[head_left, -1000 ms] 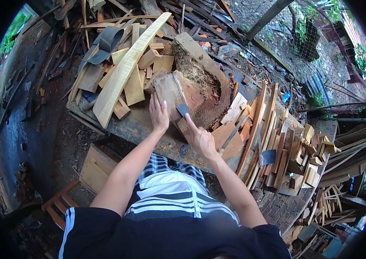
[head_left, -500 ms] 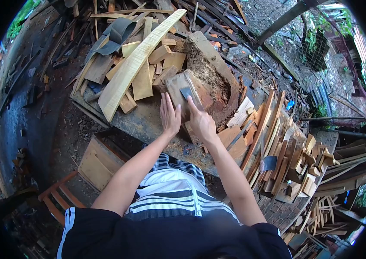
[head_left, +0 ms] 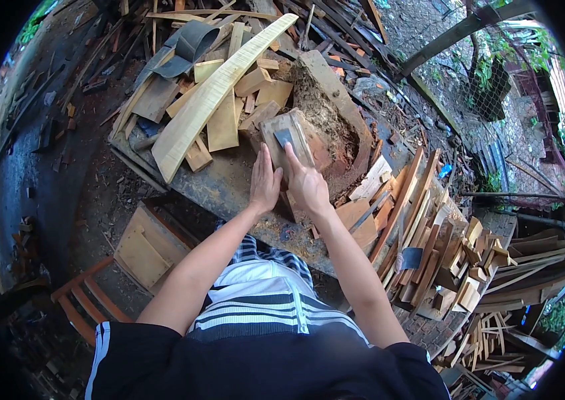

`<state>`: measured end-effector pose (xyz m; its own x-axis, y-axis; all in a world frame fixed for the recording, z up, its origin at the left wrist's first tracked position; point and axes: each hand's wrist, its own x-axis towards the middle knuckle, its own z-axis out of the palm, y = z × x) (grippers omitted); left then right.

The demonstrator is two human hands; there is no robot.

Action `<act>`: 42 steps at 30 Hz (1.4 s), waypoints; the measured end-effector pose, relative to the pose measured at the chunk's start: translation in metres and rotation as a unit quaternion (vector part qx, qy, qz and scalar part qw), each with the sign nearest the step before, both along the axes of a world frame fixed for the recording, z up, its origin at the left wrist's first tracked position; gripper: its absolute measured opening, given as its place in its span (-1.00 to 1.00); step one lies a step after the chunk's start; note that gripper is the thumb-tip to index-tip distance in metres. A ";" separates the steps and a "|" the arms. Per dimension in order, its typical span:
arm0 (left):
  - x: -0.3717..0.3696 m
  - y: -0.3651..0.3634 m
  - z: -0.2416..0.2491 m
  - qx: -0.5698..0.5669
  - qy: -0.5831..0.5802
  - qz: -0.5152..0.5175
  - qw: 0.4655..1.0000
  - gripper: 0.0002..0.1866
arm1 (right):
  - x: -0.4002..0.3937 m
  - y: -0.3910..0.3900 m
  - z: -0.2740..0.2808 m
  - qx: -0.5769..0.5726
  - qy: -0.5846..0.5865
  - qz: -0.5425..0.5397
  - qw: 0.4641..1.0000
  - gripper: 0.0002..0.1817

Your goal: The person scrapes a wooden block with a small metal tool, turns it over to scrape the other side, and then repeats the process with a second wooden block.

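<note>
A thick wooden block with a pale, worn top lies tilted on the cluttered workbench. My right hand presses a small dark-grey piece of sandpaper against the block's top face, its index finger stretched along it. The other fingers curl underneath and are partly hidden. My left hand rests along the block's near left side, fingers straight and held together, thumb towards the right hand. It appears to steady the block and grips nothing.
A long curved pale board lies over offcuts on the left, beside curled grey sheets. A rough hollowed slab stands behind the block. Wood strips and stacked pieces fill the right. A wooden chair is at lower left.
My right hand has slid the sandpaper slightly left and away from me across the block's top. My left hand stays beside the block. The whole view has shifted a little.
</note>
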<state>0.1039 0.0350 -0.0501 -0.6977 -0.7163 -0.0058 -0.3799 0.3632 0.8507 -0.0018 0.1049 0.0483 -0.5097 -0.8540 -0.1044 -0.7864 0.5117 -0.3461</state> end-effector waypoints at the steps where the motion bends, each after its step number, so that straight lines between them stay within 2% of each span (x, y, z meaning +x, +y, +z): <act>1: 0.001 -0.002 -0.001 -0.003 -0.001 -0.003 1.000 -0.22 | 0.004 0.009 0.002 0.002 -0.008 0.003 1.000 -0.35; 6: 0.004 -0.007 -0.006 0.028 0.016 -0.019 0.999 -0.20 | 0.015 0.030 0.015 0.048 -0.069 0.001 0.997 -0.39; 10: 0.003 -0.008 -0.003 0.040 0.006 -0.028 0.999 -0.19 | 0.001 -0.018 0.000 0.010 -0.021 -0.001 1.000 -0.37; 13: 0.005 -0.013 0.002 0.061 0.013 -0.039 0.997 -0.15 | -0.003 -0.026 -0.007 -0.001 0.022 0.006 1.000 -0.32; 15: 0.011 -0.019 0.006 0.079 -0.029 -0.073 0.994 -0.01 | 0.002 -0.011 -0.001 0.002 0.000 0.002 1.000 -0.31; 16: 0.014 -0.021 0.011 0.079 -0.029 -0.071 0.994 -0.01 | 0.006 -0.002 0.003 0.005 -0.022 0.001 1.000 -0.31; 19: 0.018 -0.023 0.012 0.081 -0.061 -0.128 0.987 0.22 | 0.019 0.024 0.011 0.044 -0.062 0.005 0.997 -0.33; 22: 0.016 -0.021 0.001 0.119 0.008 -0.124 0.985 0.22 | 0.015 0.008 0.006 0.018 -0.025 0.010 0.999 -0.32; 26: 0.017 -0.023 0.004 0.143 0.016 -0.131 0.981 0.21 | 0.006 -0.028 -0.004 0.001 0.035 0.013 0.999 -0.34; 27: 0.018 -0.023 0.006 0.142 0.009 -0.131 0.981 0.22 | 0.003 -0.029 0.003 0.037 -0.031 0.008 0.999 -0.33; 32: 0.015 -0.019 0.009 0.150 0.012 -0.117 0.982 0.18 | 0.017 0.010 0.007 0.035 -0.008 0.030 0.999 -0.35; 37: 0.013 -0.015 0.001 0.156 0.063 -0.123 0.978 0.10 | 0.016 -0.013 0.012 0.080 -0.030 0.013 0.996 -0.28; 42: 0.010 -0.016 0.008 0.156 0.049 -0.094 0.982 0.04 | 0.022 -0.008 -0.003 0.029 0.026 0.008 0.999 -0.27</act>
<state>0.1141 0.0193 -0.0418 -0.8259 -0.5484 -0.1307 -0.2420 0.1355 0.9608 0.0206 0.0968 0.0458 -0.5018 -0.8554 -0.1287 -0.8108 0.5169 -0.2747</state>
